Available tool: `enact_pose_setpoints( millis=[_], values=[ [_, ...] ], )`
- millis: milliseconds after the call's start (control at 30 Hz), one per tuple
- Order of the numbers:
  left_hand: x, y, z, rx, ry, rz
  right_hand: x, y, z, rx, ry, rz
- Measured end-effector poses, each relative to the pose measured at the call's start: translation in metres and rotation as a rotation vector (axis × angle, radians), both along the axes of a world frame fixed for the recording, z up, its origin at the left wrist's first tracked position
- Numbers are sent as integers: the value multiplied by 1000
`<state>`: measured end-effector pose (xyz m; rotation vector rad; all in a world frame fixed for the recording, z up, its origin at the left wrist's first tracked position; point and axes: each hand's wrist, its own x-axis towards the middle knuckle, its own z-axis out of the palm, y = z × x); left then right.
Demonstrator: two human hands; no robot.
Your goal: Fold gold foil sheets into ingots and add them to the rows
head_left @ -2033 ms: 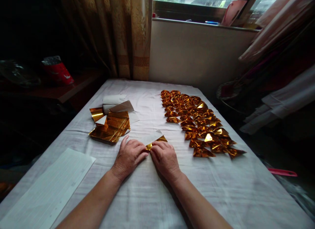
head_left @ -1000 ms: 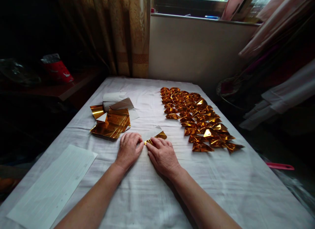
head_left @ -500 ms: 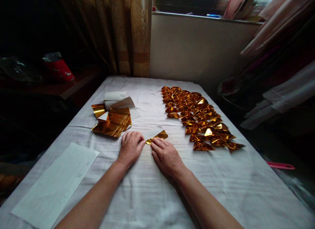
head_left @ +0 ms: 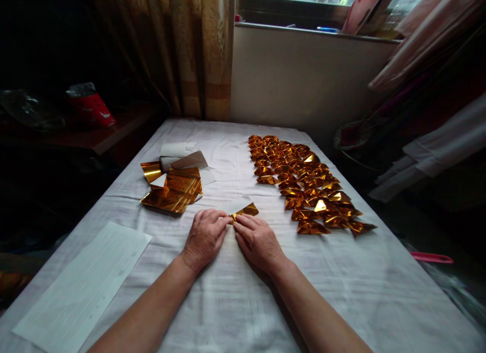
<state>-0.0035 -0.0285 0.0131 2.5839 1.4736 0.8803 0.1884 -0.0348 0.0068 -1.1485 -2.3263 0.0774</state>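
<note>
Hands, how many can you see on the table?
2: the left hand at the left end of the foil strip, and the right hand at its near side. Neither is hidden; no others show.

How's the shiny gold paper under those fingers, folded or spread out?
Folded, at least partly: the gold paper shows as a narrow, creased strip. The right hand covers some of it.

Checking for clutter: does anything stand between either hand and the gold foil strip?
Nothing visible does: the right hand rests on the gold foil strip, and the left hand seems to touch its left end. The foil stack lies beyond the left hand.
</note>
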Motion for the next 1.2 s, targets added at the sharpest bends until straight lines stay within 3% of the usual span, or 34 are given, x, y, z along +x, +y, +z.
enact_pose_setpoints(
  millis=[200, 367, 467, 933, 1200],
  values=[
    [5, -3, 2, -67, 79, -33, 3, 4, -3, -9, 78, -29],
    [6, -4, 6, -67, 124, -31, 20, 15, -8, -9, 107, -258],
    [5, -4, 7, -59, 131, -30, 28, 17, -8, -45, 94, -311],
    [-6, 1, 5, -65, 82, 54, 28, 12, -8, -150, 215, -179],
    [-10, 3, 7, -85, 79, 26, 27, 15, -2, -6, 68, -157]
  ],
)
